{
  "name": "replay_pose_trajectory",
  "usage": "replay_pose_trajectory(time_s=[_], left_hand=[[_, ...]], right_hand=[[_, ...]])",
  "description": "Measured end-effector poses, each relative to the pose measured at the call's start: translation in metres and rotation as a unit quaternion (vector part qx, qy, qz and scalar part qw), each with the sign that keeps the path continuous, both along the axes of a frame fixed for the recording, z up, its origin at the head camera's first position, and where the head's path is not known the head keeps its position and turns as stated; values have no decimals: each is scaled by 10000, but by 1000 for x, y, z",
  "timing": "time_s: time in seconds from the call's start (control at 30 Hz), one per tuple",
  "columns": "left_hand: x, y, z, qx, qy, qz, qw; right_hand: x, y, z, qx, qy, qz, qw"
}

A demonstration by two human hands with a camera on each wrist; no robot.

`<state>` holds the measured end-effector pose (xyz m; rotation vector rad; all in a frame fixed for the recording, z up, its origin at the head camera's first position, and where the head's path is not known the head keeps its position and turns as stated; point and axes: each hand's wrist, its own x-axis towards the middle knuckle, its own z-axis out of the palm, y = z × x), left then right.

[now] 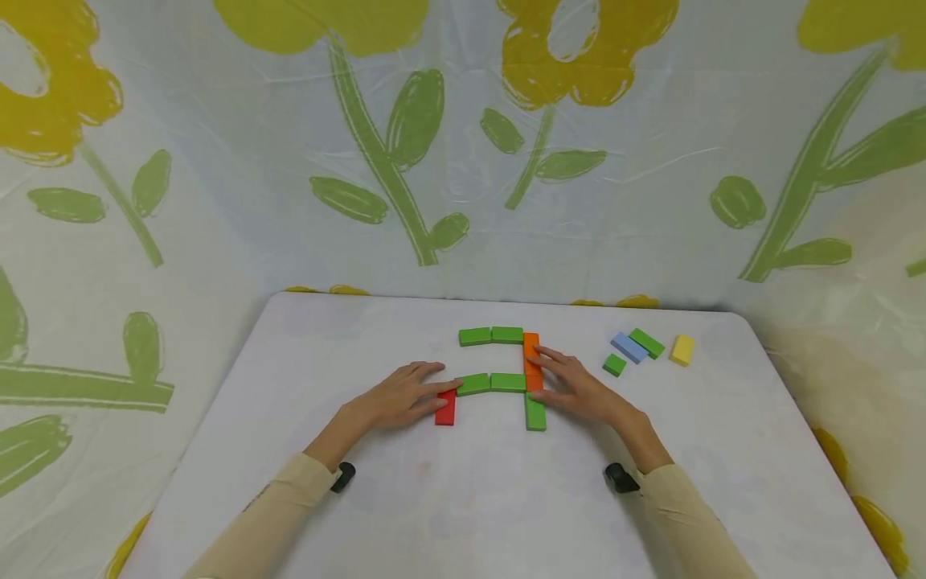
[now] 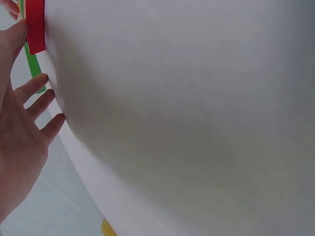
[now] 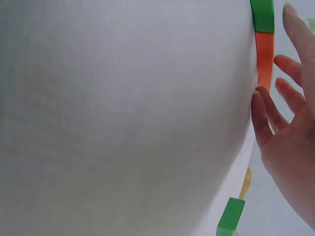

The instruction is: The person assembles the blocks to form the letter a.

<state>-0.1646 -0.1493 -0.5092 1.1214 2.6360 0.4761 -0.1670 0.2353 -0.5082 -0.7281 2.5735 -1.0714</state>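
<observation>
In the head view, my left hand [image 1: 400,396] rests by a red block [image 1: 447,414], its fingers extended. The index fingertip reaches the left end of a row of two green blocks [image 1: 509,383], and the thumb lies at the red block. My right hand [image 1: 581,389] is beside a column of two orange blocks [image 1: 530,366], fingers spread and fingertips along their right side. Below the column stands another green block [image 1: 535,415] in line with it. A second pair of green blocks [image 1: 475,337] runs left from the column's top.
Right of the arrangement lie a blue block [image 1: 628,347], a long green block [image 1: 647,343], a small green block [image 1: 614,365] and a yellow block [image 1: 682,351]. A flower-printed cloth [image 1: 463,177] hangs behind the white table [image 1: 448,515].
</observation>
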Motion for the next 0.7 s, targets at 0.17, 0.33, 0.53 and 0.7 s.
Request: replay_pose_trajectory(time_s=[0.17, 0.33, 0.53, 0.7], left_hand=[[-1, 0, -2, 9, -17, 21, 10000], [-1, 1, -2, 78, -55, 47, 9999], [0, 2, -1, 152, -78, 63, 9998], [2, 1, -1, 30, -105, 85, 9999]], right_hand=[[-9, 10, 2, -310, 335, -128, 9989], [-16, 28, 6, -151, 729, -700, 9948], [-20, 49, 6, -25, 1607, -1019, 9817], [-24, 65, 3, -54, 2043, -1261, 9707]])
